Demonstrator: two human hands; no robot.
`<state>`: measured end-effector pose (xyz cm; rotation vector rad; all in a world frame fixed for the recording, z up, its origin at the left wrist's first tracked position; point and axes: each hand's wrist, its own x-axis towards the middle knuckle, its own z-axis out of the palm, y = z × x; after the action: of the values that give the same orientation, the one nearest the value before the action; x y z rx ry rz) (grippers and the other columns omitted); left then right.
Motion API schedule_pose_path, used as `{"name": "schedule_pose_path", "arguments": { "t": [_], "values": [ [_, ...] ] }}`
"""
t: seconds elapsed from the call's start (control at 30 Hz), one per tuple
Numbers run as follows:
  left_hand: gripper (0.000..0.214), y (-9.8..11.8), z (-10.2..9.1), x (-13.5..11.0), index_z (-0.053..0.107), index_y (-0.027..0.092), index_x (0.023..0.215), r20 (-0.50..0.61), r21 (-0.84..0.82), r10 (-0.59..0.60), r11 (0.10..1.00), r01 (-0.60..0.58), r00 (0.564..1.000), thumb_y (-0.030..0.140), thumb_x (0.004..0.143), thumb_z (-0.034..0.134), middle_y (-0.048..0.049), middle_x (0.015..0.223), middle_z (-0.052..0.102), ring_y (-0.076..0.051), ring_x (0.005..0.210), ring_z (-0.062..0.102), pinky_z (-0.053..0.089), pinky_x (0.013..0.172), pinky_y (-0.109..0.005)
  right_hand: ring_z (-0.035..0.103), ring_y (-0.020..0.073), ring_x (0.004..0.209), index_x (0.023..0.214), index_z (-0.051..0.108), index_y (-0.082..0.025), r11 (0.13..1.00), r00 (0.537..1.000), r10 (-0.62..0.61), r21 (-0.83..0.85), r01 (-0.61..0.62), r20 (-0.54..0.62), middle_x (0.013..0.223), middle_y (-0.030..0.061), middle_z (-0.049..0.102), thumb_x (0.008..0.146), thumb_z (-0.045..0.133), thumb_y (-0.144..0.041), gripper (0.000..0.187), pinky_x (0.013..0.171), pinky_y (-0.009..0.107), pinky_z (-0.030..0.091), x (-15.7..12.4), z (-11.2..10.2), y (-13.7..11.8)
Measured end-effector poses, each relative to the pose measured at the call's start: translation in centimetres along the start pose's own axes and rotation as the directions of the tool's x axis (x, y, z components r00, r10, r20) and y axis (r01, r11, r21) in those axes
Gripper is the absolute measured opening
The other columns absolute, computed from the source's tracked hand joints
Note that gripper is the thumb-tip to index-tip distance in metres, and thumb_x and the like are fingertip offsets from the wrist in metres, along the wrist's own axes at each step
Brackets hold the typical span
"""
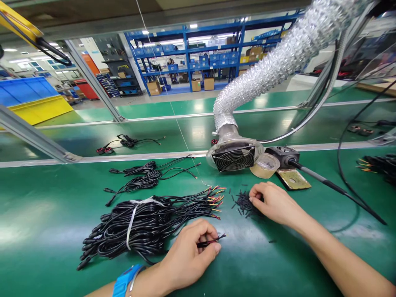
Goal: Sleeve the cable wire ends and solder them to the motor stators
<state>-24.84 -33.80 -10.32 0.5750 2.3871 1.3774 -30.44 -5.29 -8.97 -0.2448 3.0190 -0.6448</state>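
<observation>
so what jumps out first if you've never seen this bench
The crinkled silver hose swoops down from top right to a small fan mid-bench. A tied bundle of black cables lies left of centre, the left hand pinching one cable end while the right hand touches a pile of little black tubes.

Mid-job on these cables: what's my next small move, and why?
Probably pinch one piece from the black tube pile with your right hand and carry it to the wire end: your left hand pinches that end, and right fingertips touch the pile.
</observation>
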Motion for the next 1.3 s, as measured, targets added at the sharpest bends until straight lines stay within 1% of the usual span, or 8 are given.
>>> {"name": "schedule_pose_path", "arguments": {
  "t": [0.13,0.2,0.27,0.33,0.43,0.73,1.07,1.3],
  "values": [
    [0.004,0.1,-0.1,0.0,0.065,0.018,0.085,0.004,-0.049,-0.022,0.999,0.023,1.0,0.02,0.082,0.066,-0.0006,0.08,0.062,-0.013,0.073,0.055,0.043,0.067,-0.022,0.057,0.0211,0.07,0.075,0.06,-0.02,1.0,1.0,-0.008,0.005,0.008,0.016,0.07,0.0025,0.065,0.085,0.051,-0.025,0.014,0.065,0.032,0.04,-0.6,-0.5,-0.8],
    [0.005,0.2,-0.1,0.0,0.068,0.018,0.086,0.011,-0.058,-0.037,0.998,0.037,0.999,0.018,0.081,0.068,-0.0004,0.08,0.063,-0.013,0.073,0.055,0.042,0.066,-0.022,0.058,0.0194,0.07,0.08,0.06,-0.021,0.991,0.999,-0.045,0.129,0.042,0.019,0.074,0.0017,0.065,0.087,0.051,-0.026,0.012,0.065,0.03,0.042,-1.3,-0.7,-2.1],
    [0.006,0.3,-0.1,0.0,0.07,0.018,0.086,0.016,-0.055,-0.038,0.998,0.039,0.999,0.017,0.081,0.067,-0.0003,0.079,0.063,-0.013,0.072,0.055,0.041,0.065,-0.022,0.06,0.0173,0.071,0.083,0.059,-0.021,0.932,0.992,-0.121,0.348,0.103,0.031,0.078,0.0009,0.066,0.087,0.052,-0.024,0.009,0.067,0.028,0.045,-2.1,-0.3,-3.8],
    [0.008,0.4,-0.1,0.0,0.071,0.018,0.086,0.02,-0.051,-0.025,0.998,0.026,0.999,0.016,0.082,0.065,-0.0006,0.079,0.064,-0.013,0.073,0.056,0.041,0.065,-0.022,0.06,0.0154,0.074,0.084,0.06,-0.02,0.836,0.976,-0.213,0.524,0.161,0.04,0.081,0.0005,0.067,0.088,0.053,-0.021,0.007,0.069,0.025,0.047,-2.9,0.6,-5.4],
    [0.01,0.5,-0.2,0.0,0.072,0.018,0.088,0.022,-0.046,-0.003,0.999,0.004,1.0,0.015,0.082,0.064,-0.0013,0.08,0.064,-0.014,0.075,0.058,0.042,0.066,-0.022,0.059,0.0133,0.073,0.087,0.06,-0.02,0.754,0.96,-0.281,0.623,0.207,0.02,0.081,0.0001,0.066,0.088,0.055,-0.018,0.006,0.07,0.024,0.048,-3.7,1.9,-6.8],
    [0.01,0.4,-0.3,-0.1,0.072,0.019,0.09,0.036,-0.024,0.026,0.999,-0.025,0.999,0.016,0.083,0.065,-0.0011,0.082,0.065,-0.014,0.076,0.057,0.041,0.067,-0.022,0.058,0.0115,0.073,0.089,0.059,-0.02,0.697,0.958,-0.284,0.68,0.229,-0.032,0.083,-0.0011,0.064,0.09,0.058,-0.018,0.003,0.07,0.022,0.049,-3.9,2.4,-6.2],
    [0.011,0.4,-0.3,-0.1,0.073,0.019,0.09,0.053,-0.007,0.046,0.999,-0.046,0.998,0.016,0.084,0.064,-0.001,0.08,0.065,-0.014,0.076,0.058,0.042,0.069,-0.023,0.058,0.01,0.071,0.088,0.06,-0.021,0.699,0.955,-0.293,0.672,0.245,-0.045,0.08,-0.0031,0.064,0.089,0.06,-0.017,0.004,0.069,0.02,0.048,-3.9,2.8,-6.4],
    [0.01,0.5,-0.4,-0.1,0.072,0.019,0.089,0.052,0.001,0.036,0.999,-0.036,0.998,0.016,0.084,0.064,-0.0007,0.08,0.065,-0.014,0.075,0.057,0.041,0.068,-0.023,0.058,0.0101,0.07,0.087,0.061,-0.021,0.701,0.951,-0.301,0.66,0.271,-0.071,0.079,-0.0029,0.065,0.088,0.06,-0.017,0.005,0.068,0.02,0.048,-4.0,2.3,-6.3]
  ]
}}
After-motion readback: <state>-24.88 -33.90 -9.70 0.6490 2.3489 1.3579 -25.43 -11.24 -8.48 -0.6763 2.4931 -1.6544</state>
